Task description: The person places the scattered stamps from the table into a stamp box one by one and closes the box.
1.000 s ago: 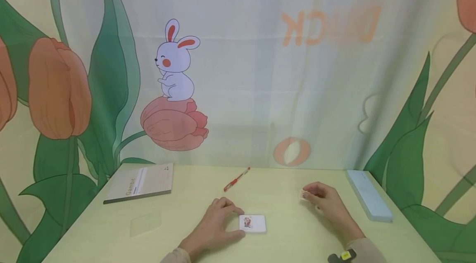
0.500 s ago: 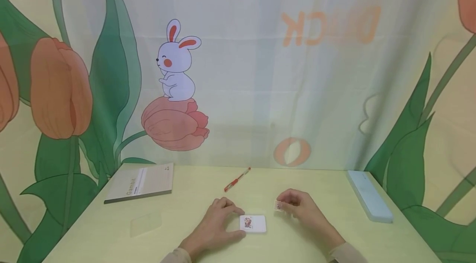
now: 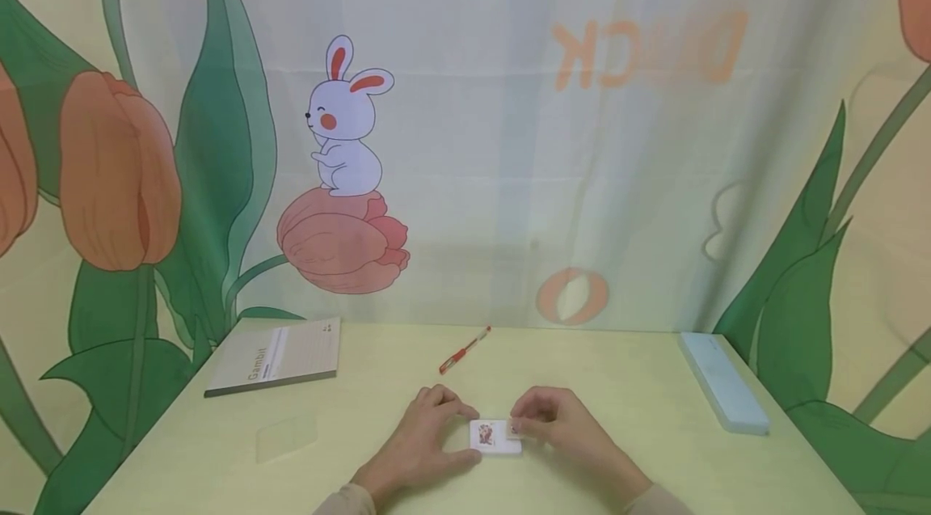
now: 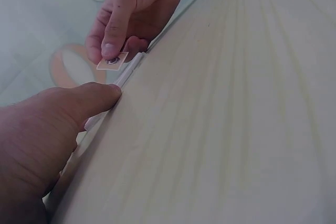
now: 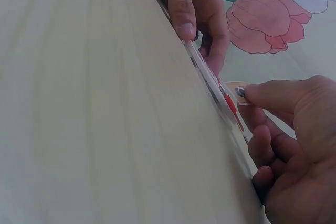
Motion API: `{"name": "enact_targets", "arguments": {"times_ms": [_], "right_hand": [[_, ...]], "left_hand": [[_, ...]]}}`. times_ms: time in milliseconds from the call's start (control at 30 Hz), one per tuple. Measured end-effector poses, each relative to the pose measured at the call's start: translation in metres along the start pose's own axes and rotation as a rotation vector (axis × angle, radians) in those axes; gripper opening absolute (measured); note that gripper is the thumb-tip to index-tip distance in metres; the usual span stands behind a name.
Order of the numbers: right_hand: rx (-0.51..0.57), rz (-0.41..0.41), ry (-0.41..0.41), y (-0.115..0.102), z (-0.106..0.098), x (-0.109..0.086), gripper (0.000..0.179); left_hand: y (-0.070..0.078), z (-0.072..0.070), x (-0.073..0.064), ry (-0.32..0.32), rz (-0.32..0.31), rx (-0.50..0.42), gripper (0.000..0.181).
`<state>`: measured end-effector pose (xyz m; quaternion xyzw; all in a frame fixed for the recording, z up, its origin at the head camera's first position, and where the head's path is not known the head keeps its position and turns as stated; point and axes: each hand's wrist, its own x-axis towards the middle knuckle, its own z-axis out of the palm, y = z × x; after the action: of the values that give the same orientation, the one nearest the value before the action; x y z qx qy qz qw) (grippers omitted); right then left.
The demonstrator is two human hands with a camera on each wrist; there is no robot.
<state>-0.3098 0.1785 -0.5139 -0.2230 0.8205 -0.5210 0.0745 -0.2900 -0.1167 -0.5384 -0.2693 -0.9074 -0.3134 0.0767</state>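
Note:
On the pale yellow table (image 3: 625, 386) lies a white card (image 3: 493, 437) with a red figure printed on it. My left hand (image 3: 469, 436) grips its left edge between thumb and fingers. My right hand (image 3: 518, 427) pinches a small tan square piece (image 3: 514, 428) just over the card's right end. In the left wrist view my left thumb (image 4: 97, 95) presses the card's edge (image 4: 127, 73), while my right hand (image 4: 112, 51) holds the small piece (image 4: 112, 61) above it. The right wrist view shows the small piece (image 5: 239, 89) and the card edge (image 5: 207, 74).
A grey notebook (image 3: 272, 357) lies at the table's back left, a red pen (image 3: 464, 350) at the back middle, and a long light blue case (image 3: 722, 382) along the right edge. A clear plastic sheet (image 3: 286, 438) lies left of my hands. A printed curtain hangs behind.
My right hand has carried the small piece leftward from the right side of the table to the white card. My left hand and the card have stayed put.

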Motion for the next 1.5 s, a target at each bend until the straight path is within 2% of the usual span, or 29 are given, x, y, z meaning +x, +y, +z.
{"name": "enact_targets", "arguments": {"times_ms": [333,567,867,1500], "right_hand": [[-0.098,-0.025,0.033,0.000,0.007,0.001,0.010],[-0.102,-0.007,0.056,-0.001,0.010,0.001,0.010],[-0.202,0.002,0.102,-0.002,0.014,-0.001,0.010],[-0.262,-0.011,0.091,0.008,0.012,-0.001,0.006]], "left_hand": [[0.000,-0.002,0.000,-0.007,-0.018,-0.008,0.052],[0.000,-0.002,0.001,-0.003,-0.021,-0.012,0.050],[0.001,-0.001,0.000,0.002,-0.015,-0.007,0.049],[0.001,0.000,0.000,0.003,-0.005,-0.008,0.050]]}}
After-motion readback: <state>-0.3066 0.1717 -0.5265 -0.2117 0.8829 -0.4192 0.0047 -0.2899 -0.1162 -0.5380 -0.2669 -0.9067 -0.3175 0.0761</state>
